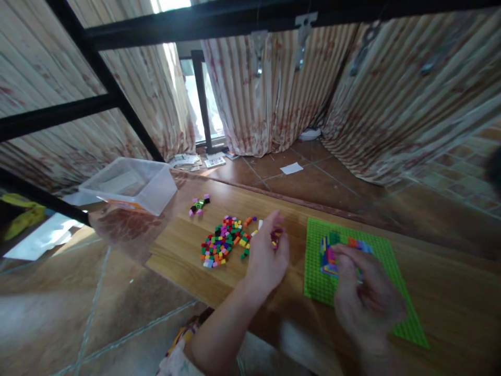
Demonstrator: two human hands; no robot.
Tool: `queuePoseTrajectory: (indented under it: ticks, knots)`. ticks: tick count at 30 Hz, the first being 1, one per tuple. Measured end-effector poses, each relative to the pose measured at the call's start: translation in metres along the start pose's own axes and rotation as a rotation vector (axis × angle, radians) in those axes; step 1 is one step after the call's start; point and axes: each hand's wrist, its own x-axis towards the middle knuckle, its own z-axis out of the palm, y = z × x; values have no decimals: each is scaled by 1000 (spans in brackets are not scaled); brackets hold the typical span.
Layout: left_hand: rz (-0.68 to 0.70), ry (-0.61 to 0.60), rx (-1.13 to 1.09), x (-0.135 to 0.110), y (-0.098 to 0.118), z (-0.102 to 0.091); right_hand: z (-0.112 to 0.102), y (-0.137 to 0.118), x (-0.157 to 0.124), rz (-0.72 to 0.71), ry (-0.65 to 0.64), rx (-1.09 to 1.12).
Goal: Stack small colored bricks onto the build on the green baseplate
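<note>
A pile of small coloured bricks (224, 242) lies on the wooden table (183, 250). My left hand (268, 254) rests just right of the pile, fingers curled round several small bricks. A green baseplate (381, 256) lies to the right, with a patch of coloured bricks (329, 256) built on its left part. My right hand (364, 295) is over the baseplate, blurred, its fingers pinched together close to the built patch; what they hold is too small to make out.
A clear plastic tub (131, 184) stands at the table's far left corner. A few pink, black and green bricks (199, 205) lie apart near it. Black metal bars (117, 94) cross overhead. Curtains (282, 89) hang behind, papers lie on the tiled floor (291, 168).
</note>
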Motion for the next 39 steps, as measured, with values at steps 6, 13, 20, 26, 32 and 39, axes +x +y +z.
queuePoseTrajectory:
  ticks: [6,13,20,26,32,39]
  knots:
    - [-176,185,-204,23,1,-26,33,-10,-9,-155,-389,69]
    - [-264,231,-339,29,7,-39,41,-5,-16,-188,-550,-18]
    - [-274,219,-368,28,7,-40,50,-2,-20,-145,-571,-125]
    - [-295,201,-370,26,8,-37,55,-8,-20,-112,-557,-172]
    - [-315,180,-342,26,8,-35,58,-16,-20,-59,-584,-165]
    - [-332,150,-324,25,6,-33,60,-24,-21,-24,-568,-144]
